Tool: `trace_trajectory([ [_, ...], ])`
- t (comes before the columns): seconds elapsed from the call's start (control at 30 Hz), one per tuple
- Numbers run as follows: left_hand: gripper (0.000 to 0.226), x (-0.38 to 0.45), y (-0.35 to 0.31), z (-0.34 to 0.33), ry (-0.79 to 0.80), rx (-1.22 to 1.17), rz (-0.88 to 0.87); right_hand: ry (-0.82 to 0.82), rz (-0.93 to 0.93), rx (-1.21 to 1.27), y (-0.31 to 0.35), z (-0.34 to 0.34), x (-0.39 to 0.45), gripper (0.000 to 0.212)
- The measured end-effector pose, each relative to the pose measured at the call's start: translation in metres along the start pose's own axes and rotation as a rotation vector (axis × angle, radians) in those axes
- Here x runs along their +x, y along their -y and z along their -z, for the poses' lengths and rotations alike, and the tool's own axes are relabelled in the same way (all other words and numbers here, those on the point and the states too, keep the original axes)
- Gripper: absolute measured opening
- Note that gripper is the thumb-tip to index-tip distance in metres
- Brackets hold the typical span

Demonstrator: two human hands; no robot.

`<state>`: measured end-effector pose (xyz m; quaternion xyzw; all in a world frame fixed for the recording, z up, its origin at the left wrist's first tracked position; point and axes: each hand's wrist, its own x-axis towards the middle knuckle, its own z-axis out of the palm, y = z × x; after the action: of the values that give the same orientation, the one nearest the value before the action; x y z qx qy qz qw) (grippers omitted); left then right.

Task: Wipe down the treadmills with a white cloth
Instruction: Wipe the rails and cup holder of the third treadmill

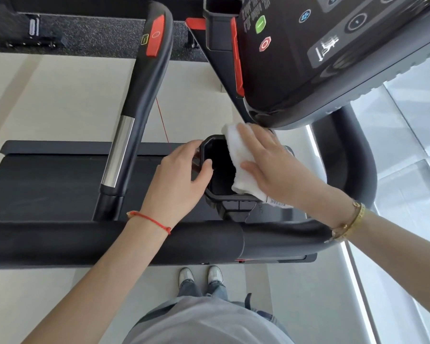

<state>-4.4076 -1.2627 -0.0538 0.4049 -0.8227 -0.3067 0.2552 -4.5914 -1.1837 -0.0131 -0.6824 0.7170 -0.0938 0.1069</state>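
The right hand (276, 165) lies flat with fingers straight and slightly spread, pressing the white cloth (238, 157) against the right rim of the black cup holder (215, 194), just below the console (308, 58). The cloth drapes partly into the holder's opening. The left hand (181, 177) curls round the holder's left rim, thumb hooked inside, fingers outside. A red string bracelet (150, 220) circles the left wrist, gold bangles (350, 222) the right. Both forearms cross over the treadmill (60, 182) front handrail (109, 240)
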Motion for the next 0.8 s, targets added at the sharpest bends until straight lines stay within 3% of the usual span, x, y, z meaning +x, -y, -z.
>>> trace_trajectory([
  [0.27, 0.025, 0.000, -0.002, 0.001, 0.014, 0.012, 0.043, 0.000, 0.301, -0.247, 0.009, -0.006, 0.051, 0.045],
  [0.63, 0.043, -0.004, -0.003, 0.007, 0.037, -0.011, 0.050, -0.065, 0.172, -0.252, -0.010, -0.003, 0.035, 0.040],
  [0.8, 0.051, -0.008, -0.004, 0.012, 0.051, 0.049, 0.024, -0.044, -0.002, 0.073, -0.016, 0.007, 0.006, 0.045],
])
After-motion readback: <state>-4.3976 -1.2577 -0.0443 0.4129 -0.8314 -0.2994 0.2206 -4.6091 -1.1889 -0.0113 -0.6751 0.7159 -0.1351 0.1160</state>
